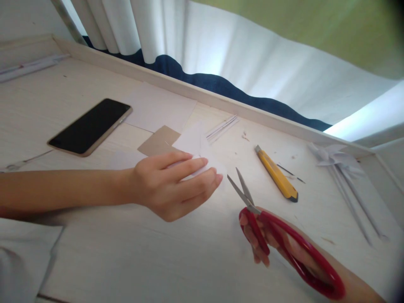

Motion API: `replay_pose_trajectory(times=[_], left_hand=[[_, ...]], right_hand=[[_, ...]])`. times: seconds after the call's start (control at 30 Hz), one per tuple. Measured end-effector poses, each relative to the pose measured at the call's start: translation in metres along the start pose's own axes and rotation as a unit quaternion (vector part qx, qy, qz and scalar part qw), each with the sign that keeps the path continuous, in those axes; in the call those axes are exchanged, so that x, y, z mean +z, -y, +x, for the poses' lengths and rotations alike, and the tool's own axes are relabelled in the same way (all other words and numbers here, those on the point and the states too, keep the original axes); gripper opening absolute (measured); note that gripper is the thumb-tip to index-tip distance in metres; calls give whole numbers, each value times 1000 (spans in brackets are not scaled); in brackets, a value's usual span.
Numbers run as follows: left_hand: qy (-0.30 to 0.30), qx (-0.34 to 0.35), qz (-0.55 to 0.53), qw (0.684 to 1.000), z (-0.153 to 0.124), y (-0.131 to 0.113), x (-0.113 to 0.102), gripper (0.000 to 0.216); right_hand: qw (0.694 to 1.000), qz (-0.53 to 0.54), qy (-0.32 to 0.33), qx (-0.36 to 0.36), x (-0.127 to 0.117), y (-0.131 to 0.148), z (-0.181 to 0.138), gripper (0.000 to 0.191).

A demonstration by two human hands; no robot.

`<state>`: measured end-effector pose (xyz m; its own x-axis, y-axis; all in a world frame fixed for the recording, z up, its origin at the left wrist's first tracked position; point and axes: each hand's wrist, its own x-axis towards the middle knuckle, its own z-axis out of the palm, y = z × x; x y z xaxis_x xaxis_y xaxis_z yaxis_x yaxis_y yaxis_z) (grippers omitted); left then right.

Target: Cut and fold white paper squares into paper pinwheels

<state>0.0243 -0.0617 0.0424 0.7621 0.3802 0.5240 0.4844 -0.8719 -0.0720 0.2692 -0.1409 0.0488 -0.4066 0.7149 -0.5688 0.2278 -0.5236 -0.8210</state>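
Observation:
My left hand (176,185) is closed around a folded piece of white paper (193,141), whose pointed part sticks out above the fingers. Its lower part is hidden behind the hand. To the right, my right hand (260,235) grips a pair of scissors (303,248) with red handles. The scissor blades stand slightly apart and point up and left, their tips close to the left fingertips. Behind the left hand lie a brownish-grey card (159,141) and a flat white sheet (160,105).
A phone (91,126) with a dark screen lies at the left. Right of the middle are a yellow utility knife (276,172), a thin dark stick (292,173) and paper pinwheels (334,158) on sticks. Narrow paper strips (222,126) lie near the raised table edge (202,99), with curtains behind.

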Motion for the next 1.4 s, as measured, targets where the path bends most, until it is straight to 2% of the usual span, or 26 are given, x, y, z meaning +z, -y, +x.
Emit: replay_pose_trajectory(times=[0.17,0.27,0.43,0.57,0.67,1.0,1.17,1.4], left_hand=[[-43,-2,38,998,-1,1,-4,28],[-50,1,75,996,-2,2,-5,28],[-43,45,123,991,-6,-1,-7,30],[-17,32,104,994,-10,-7,-4,32],[-8,50,87,995,-13,-10,1,29],[-15,49,76,996,-12,-11,-1,26],[-55,83,51,994,-11,-7,-2,21],[-72,151,100,981,-9,-1,-3,20]], right_hand=[[1000,11,20,0,6,2,-6,42],[999,14,33,1,11,4,-8,42],[999,21,47,3,15,6,-9,44],[998,34,45,3,19,4,-6,46],[998,48,47,4,21,1,-2,45],[997,70,42,5,19,0,1,42],[996,74,44,6,18,0,-3,44],[994,94,57,11,20,-2,-2,49]])
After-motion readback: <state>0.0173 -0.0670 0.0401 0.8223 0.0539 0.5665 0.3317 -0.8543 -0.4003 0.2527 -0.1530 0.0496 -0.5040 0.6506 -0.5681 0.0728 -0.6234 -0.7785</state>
